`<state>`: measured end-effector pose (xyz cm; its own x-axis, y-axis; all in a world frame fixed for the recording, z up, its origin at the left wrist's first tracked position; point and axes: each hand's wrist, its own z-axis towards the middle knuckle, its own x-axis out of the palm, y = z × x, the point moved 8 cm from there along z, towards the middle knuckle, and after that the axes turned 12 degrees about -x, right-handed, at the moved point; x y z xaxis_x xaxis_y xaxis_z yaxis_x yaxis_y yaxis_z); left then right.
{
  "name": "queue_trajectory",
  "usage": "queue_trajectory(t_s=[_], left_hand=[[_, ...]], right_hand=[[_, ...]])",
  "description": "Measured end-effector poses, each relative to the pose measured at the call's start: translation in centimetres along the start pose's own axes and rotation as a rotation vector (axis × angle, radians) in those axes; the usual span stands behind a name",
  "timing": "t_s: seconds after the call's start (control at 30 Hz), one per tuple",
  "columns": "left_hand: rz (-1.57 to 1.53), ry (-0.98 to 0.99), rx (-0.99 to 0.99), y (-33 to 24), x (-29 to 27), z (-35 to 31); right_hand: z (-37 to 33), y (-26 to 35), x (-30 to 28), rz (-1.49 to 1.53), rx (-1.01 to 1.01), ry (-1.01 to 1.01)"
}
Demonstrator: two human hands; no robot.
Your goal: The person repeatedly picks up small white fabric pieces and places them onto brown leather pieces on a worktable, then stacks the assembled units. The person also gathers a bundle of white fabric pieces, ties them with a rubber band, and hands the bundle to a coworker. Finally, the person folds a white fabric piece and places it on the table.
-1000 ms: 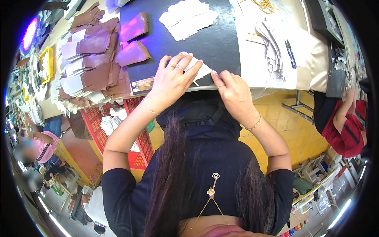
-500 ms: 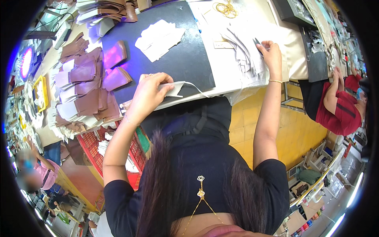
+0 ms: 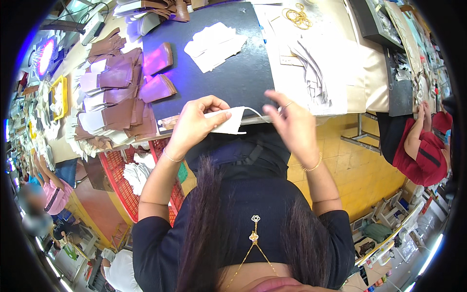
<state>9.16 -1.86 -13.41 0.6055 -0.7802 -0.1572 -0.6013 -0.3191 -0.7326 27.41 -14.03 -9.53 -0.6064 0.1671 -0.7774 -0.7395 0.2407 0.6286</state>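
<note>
My left hand (image 3: 202,116) is closed on a white strip-edged piece (image 3: 232,121), thin and flat, at the table's front edge. From its upper corner a narrow white strip (image 3: 253,111) curves off toward my right hand (image 3: 294,126). That hand is slightly blurred, its thumb and index finger apart beside the strip's far end. Nothing shows between those fingertips; the palm side is hidden. Ahead lies a pile of white pieces (image 3: 214,46) on a black mat (image 3: 238,80). Right of the mat is a fanned stack of pale strips (image 3: 314,78).
Stacked brown and white pieces (image 3: 109,92) cover the table's left side. A coil of yellow cord (image 3: 297,18) lies at the back. A red basket (image 3: 116,182) with white pieces stands below left. Other people work at both sides, one in a red shirt (image 3: 423,155) at right.
My right hand has come from the pale stack back toward my left hand. The dark pointed tool at its fingers is no longer visible. My left hand still holds the white piece.
</note>
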Motion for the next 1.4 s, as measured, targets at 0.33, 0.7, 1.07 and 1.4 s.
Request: queue_trajectory(t_s=[0.33, 0.7, 1.07, 1.4], left_hand=[[-0.058, -0.008, 0.001, 0.3, 0.3, -1.6], [-0.066, -0.018, 0.059, -0.2, 0.7, -1.0], [0.197, -0.182, 0.461, -10.7, 4.8, 8.8], [0.782, -0.632, 0.506, -9.2, -6.2, 12.1]], right_hand=[[-1.4, 3.5, 3.0, 0.107, -0.163, -0.238], [-0.7, 2.1, 2.6, 0.146, -0.085, -0.286], [-2.6, -4.4, 0.1, 0.741, 0.35, -0.358], [1.5, -3.3, 2.3, 0.901, 0.286, -0.11]])
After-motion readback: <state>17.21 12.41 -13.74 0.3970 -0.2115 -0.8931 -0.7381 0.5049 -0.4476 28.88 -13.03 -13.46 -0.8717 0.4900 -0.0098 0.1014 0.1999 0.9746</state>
